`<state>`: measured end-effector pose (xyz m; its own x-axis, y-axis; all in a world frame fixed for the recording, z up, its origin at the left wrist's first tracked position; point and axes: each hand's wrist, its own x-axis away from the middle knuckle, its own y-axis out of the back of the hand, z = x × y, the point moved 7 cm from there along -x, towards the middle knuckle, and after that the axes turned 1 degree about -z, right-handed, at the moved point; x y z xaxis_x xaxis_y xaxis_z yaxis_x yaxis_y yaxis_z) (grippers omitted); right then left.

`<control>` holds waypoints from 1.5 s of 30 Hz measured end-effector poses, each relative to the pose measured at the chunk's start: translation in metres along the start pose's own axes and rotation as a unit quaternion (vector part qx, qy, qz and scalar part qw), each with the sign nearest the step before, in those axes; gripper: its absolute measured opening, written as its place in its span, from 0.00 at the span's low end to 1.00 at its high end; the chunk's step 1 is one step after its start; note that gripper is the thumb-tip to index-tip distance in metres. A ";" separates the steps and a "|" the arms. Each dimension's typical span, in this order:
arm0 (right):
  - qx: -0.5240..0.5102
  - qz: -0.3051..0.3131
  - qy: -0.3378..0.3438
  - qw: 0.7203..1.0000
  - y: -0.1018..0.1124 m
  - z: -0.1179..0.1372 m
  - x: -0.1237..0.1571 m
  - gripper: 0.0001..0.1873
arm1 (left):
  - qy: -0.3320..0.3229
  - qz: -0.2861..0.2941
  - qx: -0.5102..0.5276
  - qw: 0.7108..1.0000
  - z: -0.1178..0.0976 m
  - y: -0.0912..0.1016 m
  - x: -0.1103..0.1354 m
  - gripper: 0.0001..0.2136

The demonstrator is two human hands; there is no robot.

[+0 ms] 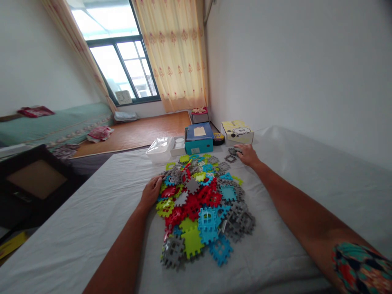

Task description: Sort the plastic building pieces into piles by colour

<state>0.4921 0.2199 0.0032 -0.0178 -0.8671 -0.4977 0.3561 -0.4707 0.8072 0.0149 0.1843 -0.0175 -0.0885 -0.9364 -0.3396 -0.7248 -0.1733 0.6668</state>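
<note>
A heap of interlocking plastic tiles (202, 204) in red, blue, green and grey lies on a white sheet (92, 228). My left hand (151, 191) rests on the heap's left edge, its fingers curled against grey and green tiles. My right hand (247, 154) reaches to the far right of the heap, its fingers closed on a grey tile (233, 151) lying apart from the pile next to another grey piece (229, 159).
At the far end of the sheet stand a clear plastic tub (160, 149), a teal box (199, 139) and a yellow-white box (237, 132). A white wall runs along the right. A dark wooden frame (36, 175) sits at the left, a curtained window beyond.
</note>
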 end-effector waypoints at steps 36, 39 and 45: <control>-0.005 0.093 0.071 0.993 -0.035 0.039 0.010 0.22 | -0.003 0.000 -0.004 1.000 0.000 0.000 0.000 0.25; -0.016 0.106 0.149 0.983 -0.045 0.066 0.015 0.22 | -0.005 0.007 -0.003 1.000 -0.001 0.000 0.000 0.26; -0.005 0.107 0.187 0.977 -0.051 0.079 0.021 0.16 | -0.001 0.009 -0.005 1.000 0.001 -0.001 0.000 0.26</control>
<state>0.4000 0.2130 -0.0236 0.3995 -0.8250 -0.3998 0.3225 -0.2817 0.9037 0.0148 0.1851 -0.0185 -0.1020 -0.9390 -0.3284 -0.7157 -0.1600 0.6798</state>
